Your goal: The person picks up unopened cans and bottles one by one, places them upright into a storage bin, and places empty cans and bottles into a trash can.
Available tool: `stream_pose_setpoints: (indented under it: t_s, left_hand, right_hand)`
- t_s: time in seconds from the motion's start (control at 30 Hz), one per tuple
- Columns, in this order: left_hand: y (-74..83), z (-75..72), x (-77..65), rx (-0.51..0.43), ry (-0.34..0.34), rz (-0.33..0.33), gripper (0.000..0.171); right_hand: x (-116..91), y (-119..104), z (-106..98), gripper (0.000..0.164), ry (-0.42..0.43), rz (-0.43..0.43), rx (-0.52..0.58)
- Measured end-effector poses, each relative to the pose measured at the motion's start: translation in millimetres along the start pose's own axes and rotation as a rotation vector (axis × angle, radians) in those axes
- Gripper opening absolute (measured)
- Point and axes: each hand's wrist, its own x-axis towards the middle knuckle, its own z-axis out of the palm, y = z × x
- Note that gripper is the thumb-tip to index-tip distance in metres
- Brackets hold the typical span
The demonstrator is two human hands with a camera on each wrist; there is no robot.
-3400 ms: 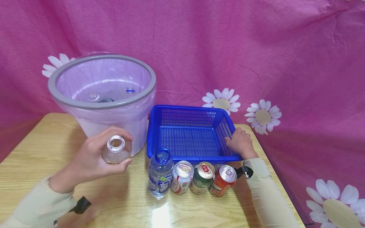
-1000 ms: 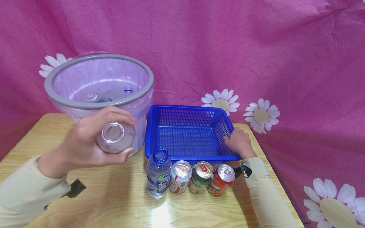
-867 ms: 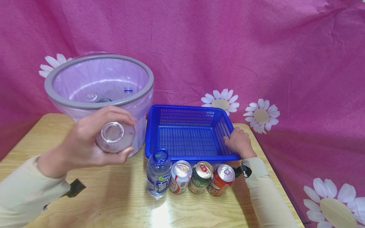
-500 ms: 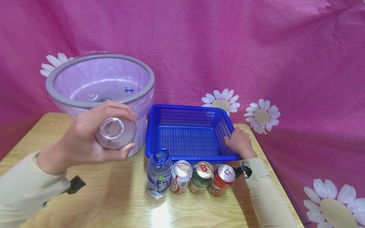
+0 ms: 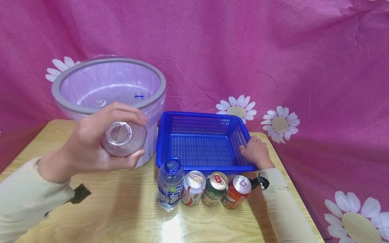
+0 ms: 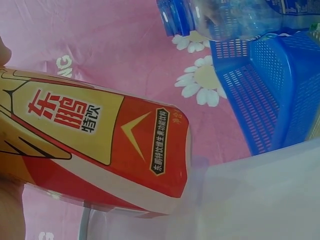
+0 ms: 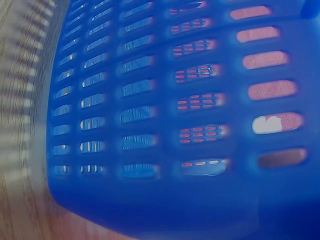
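My left hand (image 5: 88, 148) grips a drink bottle (image 5: 136, 140) in front of the bin, its uncapped mouth turned toward the head camera. In the left wrist view the same bottle (image 6: 100, 140) shows a red and yellow printed label. My right hand (image 5: 256, 152) holds the right wall of a blue plastic basket (image 5: 209, 168), thumb on the inner side; its outer fingertips are hidden. Only the slotted basket wall (image 7: 200, 200) fills most of the right wrist view.
A grey-rimmed bin (image 5: 107, 111) with a clear liner stands back left, several bottles inside. Before the basket stand a clear bottle with a blue neck (image 5: 171, 185), a white can (image 5: 193, 190), a green can (image 5: 214, 190) and a red can (image 5: 237, 192) on the wooden table (image 5: 136, 219).
My left hand has risen toward the bin's rim, and the bottle's mouth has tipped further toward the head camera. My right hand stays on the basket wall.
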Motion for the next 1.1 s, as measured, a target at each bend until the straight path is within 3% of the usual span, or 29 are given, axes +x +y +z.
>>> stream_pose_setpoints:
  t_s: [0.57,1.1]
  left_hand:
    - [2.7,-1.3,14.5,0.031,0.031,0.029,0.052]
    - [1.3,-4.9,18.1,-0.067,0.105,0.027,0.054]
  right_hand:
    - [0.9,-1.0,-0.4,0.059,-0.006,0.009,0.001]
    - [-0.8,-0.8,-0.1,0.059,-0.001,0.012,0.002]
